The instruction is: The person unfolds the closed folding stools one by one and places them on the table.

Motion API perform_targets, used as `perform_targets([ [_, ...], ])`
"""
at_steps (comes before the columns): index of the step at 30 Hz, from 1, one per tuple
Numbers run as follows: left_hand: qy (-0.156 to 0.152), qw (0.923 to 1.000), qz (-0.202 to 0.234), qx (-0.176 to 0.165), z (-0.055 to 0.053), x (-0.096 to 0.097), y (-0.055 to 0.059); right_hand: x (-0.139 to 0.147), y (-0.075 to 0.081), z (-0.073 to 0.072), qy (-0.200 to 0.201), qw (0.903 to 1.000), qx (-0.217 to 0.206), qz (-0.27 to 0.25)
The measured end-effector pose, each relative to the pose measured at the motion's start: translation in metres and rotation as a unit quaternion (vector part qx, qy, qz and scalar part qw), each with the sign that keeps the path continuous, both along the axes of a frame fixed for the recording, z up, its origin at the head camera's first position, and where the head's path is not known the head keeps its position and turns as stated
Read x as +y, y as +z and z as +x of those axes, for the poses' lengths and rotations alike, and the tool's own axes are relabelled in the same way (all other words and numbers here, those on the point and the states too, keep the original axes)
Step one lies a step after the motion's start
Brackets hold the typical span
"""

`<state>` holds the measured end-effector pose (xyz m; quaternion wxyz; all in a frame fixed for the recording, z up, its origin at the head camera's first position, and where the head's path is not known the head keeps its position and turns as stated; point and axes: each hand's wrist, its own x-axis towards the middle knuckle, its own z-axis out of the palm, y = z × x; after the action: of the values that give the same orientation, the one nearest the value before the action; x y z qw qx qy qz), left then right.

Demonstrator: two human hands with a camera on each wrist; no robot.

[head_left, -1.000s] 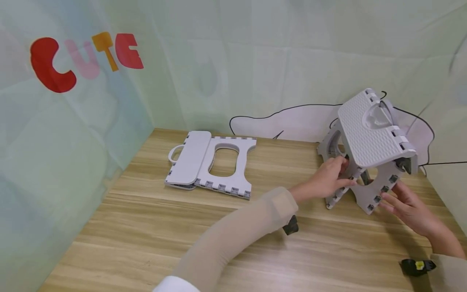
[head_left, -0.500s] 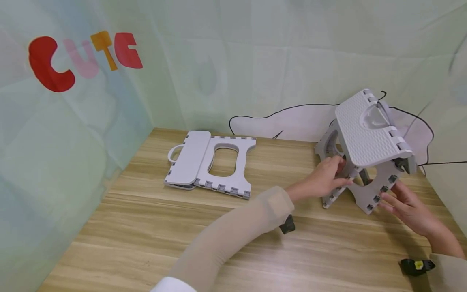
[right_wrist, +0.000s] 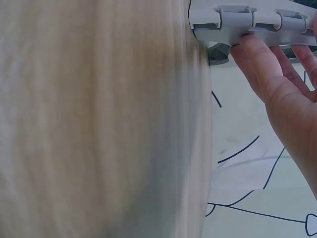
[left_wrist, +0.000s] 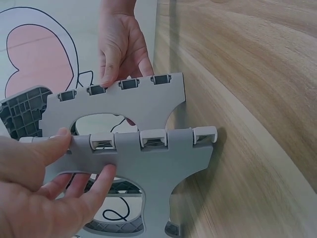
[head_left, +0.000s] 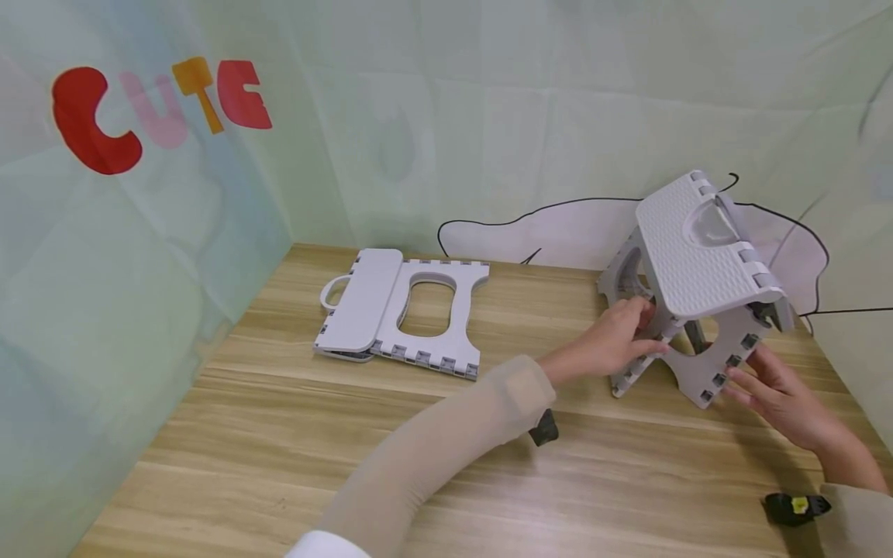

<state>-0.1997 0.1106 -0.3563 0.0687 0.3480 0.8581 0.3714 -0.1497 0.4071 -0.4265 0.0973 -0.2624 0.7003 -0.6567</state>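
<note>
Over the last 1 second the half-open stool (head_left: 705, 260) shifts a little to the left at the right end of the table (head_left: 418, 480). Its seat and its left leg panel (left_wrist: 188, 158) move most; the right leg panel (head_left: 698, 380) moves less. The gap between the feet of these 2 panels looks slightly wider, so I judge the stool a touch more unfolded, though its seat slopes and it does not look squared up. I cannot tell whether every foot touches the table.

The left hand (head_left: 621, 341) grips the left panel, thumb at the hinged edge and fingers by the opening. The right hand (head_left: 784, 403) holds the right panel lightly, thumb on the edge and fingers behind. Both grips look unchanged, which suggests the 2 sides are being eased apart.

Well to the left, the flat stool (head_left: 359, 302) lies folded and unmoved, touched by neither hand.
</note>
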Motion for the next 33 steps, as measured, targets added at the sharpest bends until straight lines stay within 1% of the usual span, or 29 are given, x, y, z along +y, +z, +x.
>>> perform_targets([
  [7,0.002,1.0000,0.001,-0.005,0.000,-0.003,0.000,0.000,0.000,0.000,-0.003,0.9999,0.000,0.009],
  [13,0.004,1.0000,0.005,-0.007,-0.001,-0.005,-0.001,0.000,0.000,-0.001,0.004,1.0000,0.002,0.005],
  [20,0.005,0.9999,0.006,-0.011,0.000,-0.007,0.000,0.000,0.000,-0.001,0.003,1.0000,-0.002,0.003],
  [24,0.003,0.9999,0.006,-0.007,-0.001,-0.009,0.000,0.000,-0.001,-0.001,0.004,1.0000,-0.003,0.002],
  [29,-0.004,1.0000,0.001,0.005,-0.001,-0.010,0.000,0.000,-0.001,0.000,0.006,1.0000,-0.004,-0.001],
  [33,-0.005,1.0000,0.005,0.005,0.000,-0.012,0.002,0.000,-0.001,-0.001,0.013,0.9999,-0.001,-0.004],
])
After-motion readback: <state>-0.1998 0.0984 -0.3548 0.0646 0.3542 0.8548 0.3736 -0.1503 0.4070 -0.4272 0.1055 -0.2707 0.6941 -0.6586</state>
